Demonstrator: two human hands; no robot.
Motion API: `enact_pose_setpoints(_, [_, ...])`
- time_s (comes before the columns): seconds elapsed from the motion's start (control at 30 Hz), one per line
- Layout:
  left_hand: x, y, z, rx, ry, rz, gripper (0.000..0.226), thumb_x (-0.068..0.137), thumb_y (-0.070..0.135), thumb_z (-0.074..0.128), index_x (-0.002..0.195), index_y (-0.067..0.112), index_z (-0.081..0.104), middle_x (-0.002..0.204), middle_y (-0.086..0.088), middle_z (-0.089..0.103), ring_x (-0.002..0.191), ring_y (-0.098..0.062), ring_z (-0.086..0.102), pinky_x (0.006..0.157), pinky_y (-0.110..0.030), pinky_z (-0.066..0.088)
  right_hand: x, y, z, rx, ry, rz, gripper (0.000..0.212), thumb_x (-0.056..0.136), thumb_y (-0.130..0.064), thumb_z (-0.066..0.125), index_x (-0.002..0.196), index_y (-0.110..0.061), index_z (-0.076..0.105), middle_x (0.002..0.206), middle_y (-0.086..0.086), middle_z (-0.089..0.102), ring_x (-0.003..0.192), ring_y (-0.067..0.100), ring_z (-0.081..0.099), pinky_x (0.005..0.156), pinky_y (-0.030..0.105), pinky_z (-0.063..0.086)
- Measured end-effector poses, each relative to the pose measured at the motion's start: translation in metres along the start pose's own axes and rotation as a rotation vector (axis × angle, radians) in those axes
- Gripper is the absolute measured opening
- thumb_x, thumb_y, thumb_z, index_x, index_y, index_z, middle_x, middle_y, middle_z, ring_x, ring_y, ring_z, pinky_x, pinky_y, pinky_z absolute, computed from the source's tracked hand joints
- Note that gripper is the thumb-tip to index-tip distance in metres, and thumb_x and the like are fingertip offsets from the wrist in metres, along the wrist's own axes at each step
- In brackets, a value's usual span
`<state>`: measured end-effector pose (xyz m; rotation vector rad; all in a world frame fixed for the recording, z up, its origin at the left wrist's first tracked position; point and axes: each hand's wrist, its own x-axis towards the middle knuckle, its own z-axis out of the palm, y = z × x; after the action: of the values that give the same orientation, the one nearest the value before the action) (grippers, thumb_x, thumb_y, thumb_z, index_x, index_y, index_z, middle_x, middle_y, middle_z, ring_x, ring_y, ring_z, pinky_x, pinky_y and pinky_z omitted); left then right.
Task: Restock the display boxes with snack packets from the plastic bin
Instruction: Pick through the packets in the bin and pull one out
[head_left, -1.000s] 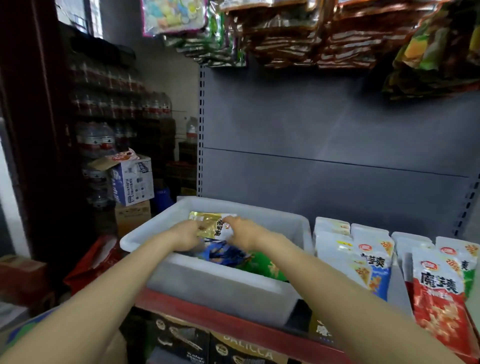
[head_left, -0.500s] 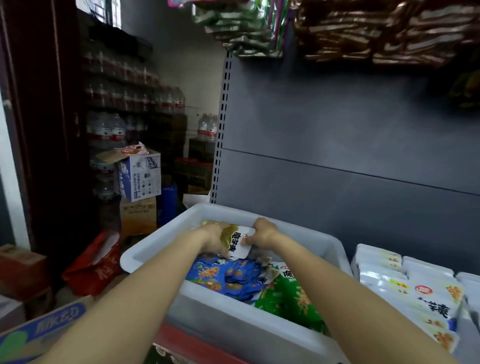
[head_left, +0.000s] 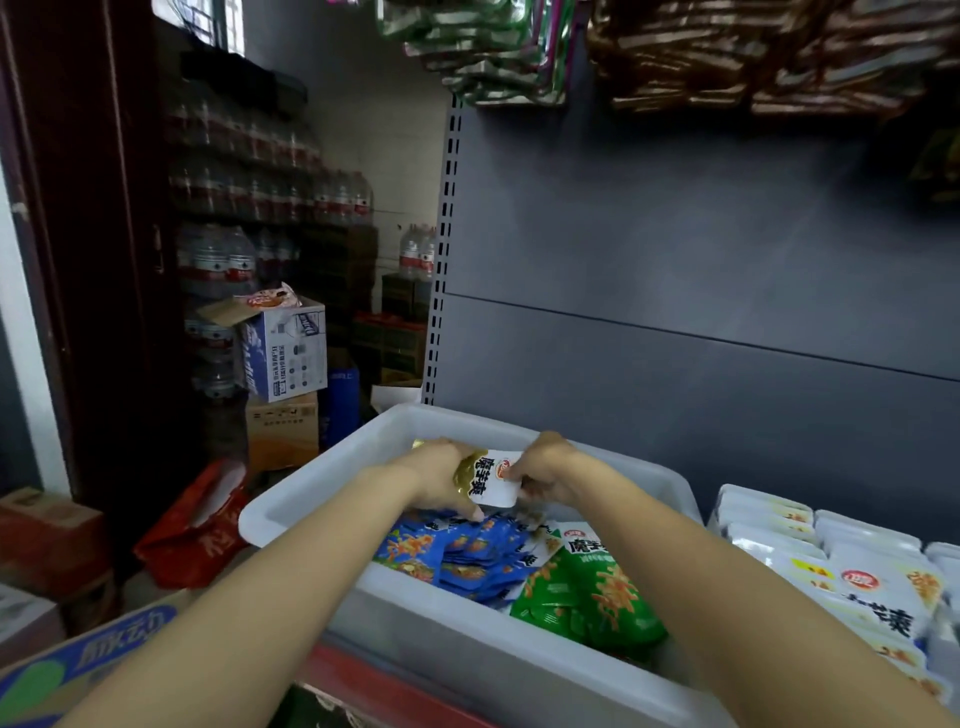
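Observation:
A white plastic bin (head_left: 311, 499) sits on the red-edged shelf, filled with blue snack packets (head_left: 467, 556) and green snack packets (head_left: 587, 597). Both my hands are inside it at the far side. My left hand (head_left: 439, 478) grips a gold-and-white snack packet (head_left: 491, 478) from the left, and my right hand (head_left: 545, 470) pinches its right edge. To the right stand display boxes (head_left: 831, 561) holding white packets in rows.
A grey shelf back panel (head_left: 675, 260) rises behind the bin, with hanging snack bags (head_left: 727, 52) overhead. On the left are stacked cardboard boxes (head_left: 283, 364), water bottles (head_left: 218, 265), a red bag (head_left: 197, 525) on the floor and a blue carton (head_left: 78, 665) near my left arm.
The camera has turned left and down, bringing the bin closer. Both hands keep hold of the gold-and-white packet, which has tilted more upright over the blue packets.

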<state>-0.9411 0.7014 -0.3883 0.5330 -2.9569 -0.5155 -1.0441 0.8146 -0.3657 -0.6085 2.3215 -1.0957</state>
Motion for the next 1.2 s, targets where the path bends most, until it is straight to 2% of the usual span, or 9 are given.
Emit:
enact_pose_setpoints(0.17, [-0.022, 0.014, -0.001, 0.181, -0.128, 0.091, 0.058, 0.085, 0.035, 0.066, 0.137, 0.019, 0.047, 0.127, -0.003, 0.057, 0.114, -0.024, 0.054, 0.091, -0.031, 0.042, -0.03, -0.008, -0.005, -0.151, -0.187, 0.132, 0.015, 0.092, -0.002, 0.056, 0.08, 0.004, 0.048, 0.048, 0.014, 0.06, 0.037, 0.018, 0.058, 0.041, 0.025, 0.052])
enact_pose_setpoints(0.33, [-0.041, 0.017, -0.001, 0.118, -0.094, 0.151, 0.031, 0.095, 0.022, 0.051, 0.124, 0.018, 0.061, 0.117, -0.003, 0.064, 0.106, -0.022, 0.057, 0.089, -0.03, 0.045, -0.055, -0.009, -0.002, -0.912, -0.081, -0.224, 0.023, 0.093, -0.007, 0.049, 0.112, 0.001, 0.059, 0.116, 0.013, 0.06, 0.094, 0.027, 0.061, 0.08, 0.034, 0.052])
enact_pose_setpoints(0.4, [-0.049, 0.018, -0.005, -0.016, -0.022, 0.145, 0.028, 0.096, 0.02, 0.051, 0.121, 0.017, 0.064, 0.109, 0.0, 0.066, 0.099, -0.018, 0.057, 0.081, -0.026, 0.042, -0.064, -0.009, -0.003, -0.822, -0.09, -0.258, 0.037, 0.094, -0.002, 0.042, 0.129, -0.003, 0.053, 0.133, 0.012, 0.054, 0.117, 0.028, 0.054, 0.096, 0.033, 0.045])
enact_pose_setpoints(0.53, [-0.063, 0.014, -0.011, -0.138, 0.196, 0.112, 0.025, 0.097, 0.021, 0.05, 0.083, 0.006, 0.065, 0.08, -0.012, 0.063, 0.077, -0.026, 0.055, 0.068, -0.033, 0.038, -0.084, -0.008, -0.016, -0.326, -0.068, -0.31, 0.029, 0.1, -0.017, 0.039, 0.107, 0.001, 0.06, 0.103, 0.013, 0.058, 0.085, 0.022, 0.056, 0.069, 0.029, 0.04])
enact_pose_setpoints(0.7, [-0.079, 0.03, -0.018, -0.458, 0.434, 0.119, 0.037, 0.096, 0.022, 0.052, 0.07, -0.004, 0.052, 0.063, -0.009, 0.048, 0.061, -0.019, 0.047, 0.062, -0.038, 0.042, -0.104, -0.006, -0.03, 0.15, 0.014, -0.361, 0.045, 0.095, -0.048, 0.044, 0.11, -0.009, 0.059, 0.106, 0.011, 0.062, 0.102, 0.023, 0.06, 0.089, 0.038, 0.046])
enact_pose_setpoints(0.83, [-0.092, 0.067, -0.018, -0.754, 0.515, 0.137, 0.028, 0.094, 0.018, 0.056, 0.072, 0.002, 0.062, 0.054, 0.004, 0.048, 0.046, -0.005, 0.037, 0.049, -0.024, 0.03, -0.124, 0.001, -0.045, 0.244, 0.129, -0.559, 0.006, 0.09, -0.017, 0.062, 0.093, -0.015, 0.058, 0.111, 0.019, 0.063, 0.093, 0.021, 0.06, 0.079, 0.038, 0.053])
enact_pose_setpoints(0.9, [-0.099, 0.09, -0.017, -0.84, 0.544, 0.176, 0.018, 0.092, 0.014, 0.059, 0.08, 0.002, 0.066, 0.057, 0.005, 0.056, 0.041, 0.003, 0.04, 0.045, -0.016, 0.031, -0.136, 0.011, -0.058, 0.244, 0.208, -0.621, 0.01, 0.087, -0.006, 0.062, 0.089, -0.015, 0.058, 0.106, 0.024, 0.063, 0.09, 0.026, 0.064, 0.077, 0.042, 0.058])
enact_pose_setpoints(1.03, [-0.108, 0.137, -0.017, -0.91, 0.531, 0.273, 0.002, 0.088, 0.01, 0.063, 0.089, 0.011, 0.065, 0.074, 0.006, 0.07, 0.059, 0.005, 0.061, 0.056, -0.011, 0.045, -0.17, 0.034, -0.095, 0.286, 0.262, -0.693, 0.008, 0.088, -0.003, 0.062, 0.086, -0.009, 0.057, 0.095, 0.014, 0.069, 0.086, 0.023, 0.069, 0.07, 0.038, 0.059])
enact_pose_setpoints(1.2, [-0.1, 0.187, -0.005, -0.779, 0.399, 0.276, 0.031, 0.089, 0.016, 0.063, 0.118, 0.018, 0.055, 0.11, 0.001, 0.066, 0.096, -0.012, 0.063, 0.084, -0.025, 0.05, -0.196, 0.069, -0.147, 0.43, 0.394, -0.716, 0.011, 0.089, 0.001, 0.059, 0.083, -0.007, 0.054, 0.086, 0.012, 0.068, 0.077, 0.02, 0.068, 0.063, 0.034, 0.06])
